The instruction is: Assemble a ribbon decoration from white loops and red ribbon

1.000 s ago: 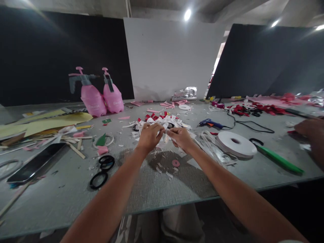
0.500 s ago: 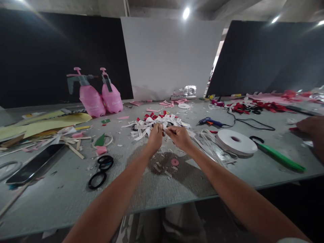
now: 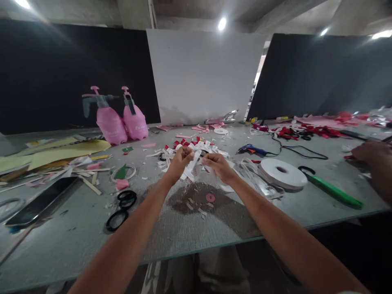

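My left hand [image 3: 180, 161] and my right hand [image 3: 217, 165] are raised a little above the grey table [image 3: 196, 228], fingers pinched closed. Between them they hold a white ribbon strip [image 3: 192, 166] that hangs down in short lengths. Just behind the hands lies a heap of white and red ribbon pieces [image 3: 190, 148]. Small white scraps and a pink disc [image 3: 210, 197] lie on the table under my wrists.
Two pink spray bottles [image 3: 122, 121] stand back left, yellow sheets [image 3: 58, 150] and a phone [image 3: 39, 201] at left. Black rings [image 3: 122, 208] lie near left. A white tape roll [image 3: 282, 173], green-handled tool [image 3: 330, 189] and blue glue gun [image 3: 251, 150] sit right. Another person's hand [image 3: 373, 160] rests far right.
Both hands have lifted slightly and drawn apart, and the white strip between them now hangs lower. The camera tilted down a little.
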A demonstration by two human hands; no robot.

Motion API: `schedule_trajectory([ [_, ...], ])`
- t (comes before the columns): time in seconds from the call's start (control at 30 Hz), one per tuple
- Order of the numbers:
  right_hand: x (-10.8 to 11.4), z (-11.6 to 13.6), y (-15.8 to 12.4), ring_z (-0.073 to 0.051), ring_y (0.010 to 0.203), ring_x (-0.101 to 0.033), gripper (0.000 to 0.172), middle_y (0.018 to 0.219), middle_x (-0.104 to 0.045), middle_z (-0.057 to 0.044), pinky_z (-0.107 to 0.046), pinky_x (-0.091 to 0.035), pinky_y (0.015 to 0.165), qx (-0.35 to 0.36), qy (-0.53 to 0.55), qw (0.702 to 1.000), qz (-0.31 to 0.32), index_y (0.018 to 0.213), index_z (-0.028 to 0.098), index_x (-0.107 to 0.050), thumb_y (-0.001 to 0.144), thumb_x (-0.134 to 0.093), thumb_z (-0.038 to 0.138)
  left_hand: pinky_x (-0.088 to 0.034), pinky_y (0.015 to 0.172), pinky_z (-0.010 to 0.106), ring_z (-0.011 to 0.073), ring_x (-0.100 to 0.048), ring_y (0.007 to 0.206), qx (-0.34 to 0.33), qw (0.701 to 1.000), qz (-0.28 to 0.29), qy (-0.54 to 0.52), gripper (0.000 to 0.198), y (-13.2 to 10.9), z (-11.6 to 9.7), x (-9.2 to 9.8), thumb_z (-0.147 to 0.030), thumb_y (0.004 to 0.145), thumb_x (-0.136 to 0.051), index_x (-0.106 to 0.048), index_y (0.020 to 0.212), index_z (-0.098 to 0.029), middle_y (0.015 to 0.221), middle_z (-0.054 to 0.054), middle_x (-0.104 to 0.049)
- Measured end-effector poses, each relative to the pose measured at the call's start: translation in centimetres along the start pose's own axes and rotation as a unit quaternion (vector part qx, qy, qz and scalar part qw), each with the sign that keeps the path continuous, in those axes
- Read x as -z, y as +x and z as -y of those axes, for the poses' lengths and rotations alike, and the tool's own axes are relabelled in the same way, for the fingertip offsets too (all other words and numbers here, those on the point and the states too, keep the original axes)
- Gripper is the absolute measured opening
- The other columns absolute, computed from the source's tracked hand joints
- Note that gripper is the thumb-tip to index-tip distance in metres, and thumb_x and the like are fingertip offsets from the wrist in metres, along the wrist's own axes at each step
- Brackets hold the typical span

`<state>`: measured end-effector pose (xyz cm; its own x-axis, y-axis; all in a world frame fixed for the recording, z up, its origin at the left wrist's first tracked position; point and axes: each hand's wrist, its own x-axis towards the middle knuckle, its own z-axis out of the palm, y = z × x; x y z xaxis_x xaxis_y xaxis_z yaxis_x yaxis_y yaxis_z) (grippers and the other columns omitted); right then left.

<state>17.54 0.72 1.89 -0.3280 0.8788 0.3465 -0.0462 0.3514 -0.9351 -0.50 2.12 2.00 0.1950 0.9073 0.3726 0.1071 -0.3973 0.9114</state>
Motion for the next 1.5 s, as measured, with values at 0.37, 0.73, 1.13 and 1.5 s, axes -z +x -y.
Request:
schedule_trajectory([
  [0.37,1.0,-0.2,0.4,-0.005,0.041,-0.023,0.039,0.047,-0.031,0.009,-0.021,-0.018,0.04,-0.097,0.043,0.994,0.02,0.062,0.018,-0.051,0.074,-0.069,0.051,-0.022,0.043,0.019,0.0053,-0.028,0.04,0.085,0.989,0.106,-0.063,0.038,-0.8,-0.4,-0.5,-0.055,0.078,-0.057,-0.042,0.073,-0.02,0.051,-0.01,-0.032],
  [0.73,1.1,-0.1,0.4,-0.002,0.037,-0.017,0.043,0.044,-0.027,0.01,-0.021,-0.009,0.038,-0.093,0.103,0.99,-0.003,0.056,0.017,-0.048,0.07,-0.075,0.048,-0.023,0.047,0.022,0.0065,-0.032,0.046,0.055,0.99,0.105,0.071,0.038,-1.3,-1.6,0.1,-0.054,0.076,-0.064,-0.062,0.077,-0.016,0.05,-0.006,-0.041],
  [1.13,1.7,-1.3,0.9,-0.009,0.045,-0.035,0.033,0.049,-0.042,0.004,-0.024,-0.026,0.045,0.011,-0.134,0.985,-0.107,0.062,0.018,-0.058,0.079,-0.063,0.046,-0.03,0.053,0.021,0.0086,-0.04,0.054,0.041,0.992,0.113,0.042,0.032,-1.3,-0.7,0.0,-0.045,0.075,-0.066,-0.067,0.083,-0.014,0.06,-0.003,-0.051],
  [1.5,-0.5,-1.7,0.3,-0.015,0.067,-0.061,0.016,0.079,-0.069,-0.005,-0.025,-0.047,0.066,0.173,-0.294,0.934,-0.109,0.09,0.018,-0.071,0.083,-0.058,0.024,-0.03,0.051,0.022,0.0096,-0.039,0.053,0.03,0.998,-0.016,0.057,0.036,-0.9,1.0,-0.8,-0.051,0.077,-0.064,-0.064,0.074,-0.015,0.052,-0.005,-0.044],
])
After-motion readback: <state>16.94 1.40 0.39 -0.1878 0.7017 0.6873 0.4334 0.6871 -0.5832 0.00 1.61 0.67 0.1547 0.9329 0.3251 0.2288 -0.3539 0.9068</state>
